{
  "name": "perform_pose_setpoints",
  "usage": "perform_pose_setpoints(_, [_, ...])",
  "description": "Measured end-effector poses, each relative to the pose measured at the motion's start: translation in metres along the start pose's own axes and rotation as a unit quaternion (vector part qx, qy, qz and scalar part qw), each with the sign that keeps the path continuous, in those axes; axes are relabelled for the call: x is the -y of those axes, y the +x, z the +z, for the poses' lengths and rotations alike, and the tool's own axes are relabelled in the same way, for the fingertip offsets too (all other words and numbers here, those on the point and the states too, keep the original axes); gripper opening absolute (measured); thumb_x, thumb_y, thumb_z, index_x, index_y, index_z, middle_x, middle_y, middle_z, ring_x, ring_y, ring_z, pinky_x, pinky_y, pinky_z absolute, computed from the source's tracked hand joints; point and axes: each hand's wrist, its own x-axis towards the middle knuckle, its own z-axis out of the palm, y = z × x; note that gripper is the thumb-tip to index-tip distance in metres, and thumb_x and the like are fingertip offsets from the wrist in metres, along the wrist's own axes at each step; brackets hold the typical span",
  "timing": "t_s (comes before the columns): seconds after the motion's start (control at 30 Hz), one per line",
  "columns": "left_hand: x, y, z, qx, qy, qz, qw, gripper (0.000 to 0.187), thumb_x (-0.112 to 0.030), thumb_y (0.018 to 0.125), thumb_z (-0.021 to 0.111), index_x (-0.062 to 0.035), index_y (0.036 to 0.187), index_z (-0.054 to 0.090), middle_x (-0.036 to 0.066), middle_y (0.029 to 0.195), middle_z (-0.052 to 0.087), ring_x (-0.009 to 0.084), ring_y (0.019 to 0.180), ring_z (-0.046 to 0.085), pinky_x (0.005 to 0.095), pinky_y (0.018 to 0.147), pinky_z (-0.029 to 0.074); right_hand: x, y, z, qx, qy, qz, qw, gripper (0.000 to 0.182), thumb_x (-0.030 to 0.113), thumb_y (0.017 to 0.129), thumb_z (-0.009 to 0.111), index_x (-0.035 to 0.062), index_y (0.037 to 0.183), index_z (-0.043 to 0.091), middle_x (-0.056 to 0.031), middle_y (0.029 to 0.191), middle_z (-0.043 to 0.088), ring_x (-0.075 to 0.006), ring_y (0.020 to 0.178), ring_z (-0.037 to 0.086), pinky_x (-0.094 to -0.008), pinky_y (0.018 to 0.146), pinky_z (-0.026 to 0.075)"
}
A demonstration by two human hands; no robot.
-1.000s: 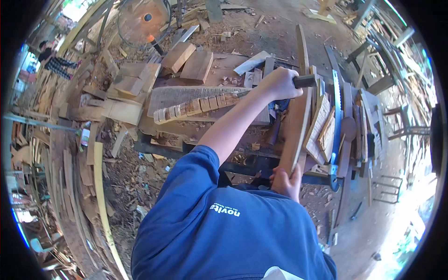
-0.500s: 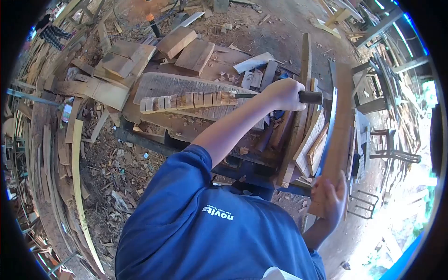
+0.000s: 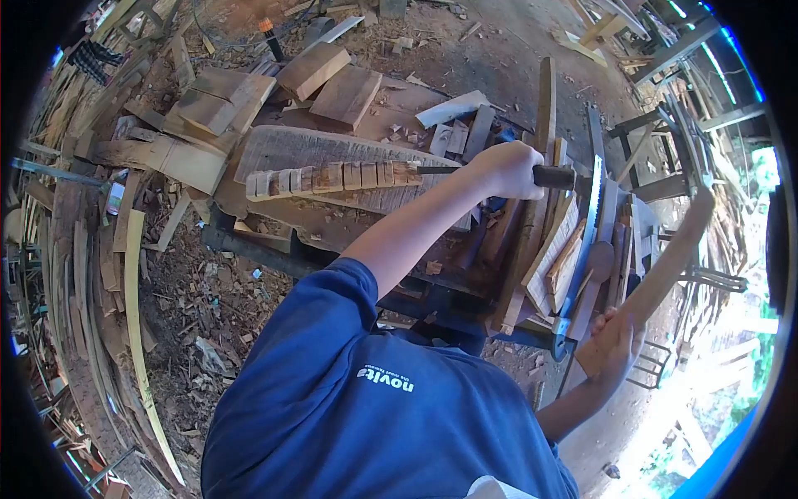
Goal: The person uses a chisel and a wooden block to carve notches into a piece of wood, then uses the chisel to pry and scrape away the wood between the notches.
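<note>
My left hand (image 3: 514,170) is closed around a chisel (image 3: 553,176), its dark handle end poking out to the right of my fist. The thin blade runs left to the end of a notched wooden block (image 3: 332,177), which has a row of cuts along it. This block lies on a wide weathered board (image 3: 283,150). At the lower right, my right hand (image 3: 615,345) grips the near end of a long wooden stick (image 3: 669,270), tilted up and away to the right, apart from the chisel.
A saw (image 3: 592,224) with a blue edge lies among wooden strips (image 3: 532,249) between my hands. Thick wood blocks (image 3: 347,96) sit at the back of the bench. Wood chips (image 3: 224,308) cover the ground, and stacked planks (image 3: 83,283) line the left side.
My right hand has swung the wooden stick outward to the right, away from the chisel handle, uncovering the saw. My left hand and the notched block stay nearly in place.
</note>
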Motion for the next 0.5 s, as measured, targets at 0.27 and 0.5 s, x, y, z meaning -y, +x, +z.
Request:
perform_pose_setpoints(0.27, [0.005, 0.0, 0.002, 0.0, 0.011, -0.015, 1.0, 0.037, -0.029, 0.072, 0.076, -0.0028, 0.098, 0.074, 0.022, 0.089, 0.073, 0.0353, 0.087, 0.072, 0.0418, 0.082, 0.056, 0.006, -0.033, 0.021, 0.102, -0.119, 0.117, 0.981, 0.035, 0.019, 0.098, 0.062, 0.0018, 0.125, 0.05, -0.0123, 0.076, 0.063, -0.018, 0.056, 0.061, -0.0271, 0.049, 0.05])
perform_pose_setpoints(0.5, [0.007, 0.002, 0.003, 0.006, 0.03, -0.02, 0.999, 0.034, -0.026, 0.073, 0.074, -0.0018, 0.097, 0.074, 0.021, 0.088, 0.073, 0.0346, 0.087, 0.072, 0.0404, 0.08, 0.056, 0.007, -0.035, 0.037, 0.216, -0.122, 0.171, 0.953, 0.032, 0.016, 0.099, 0.06, 0.0017, 0.126, 0.048, -0.0112, 0.076, 0.06, -0.0181, 0.055, 0.059, -0.0297, 0.051, 0.051])
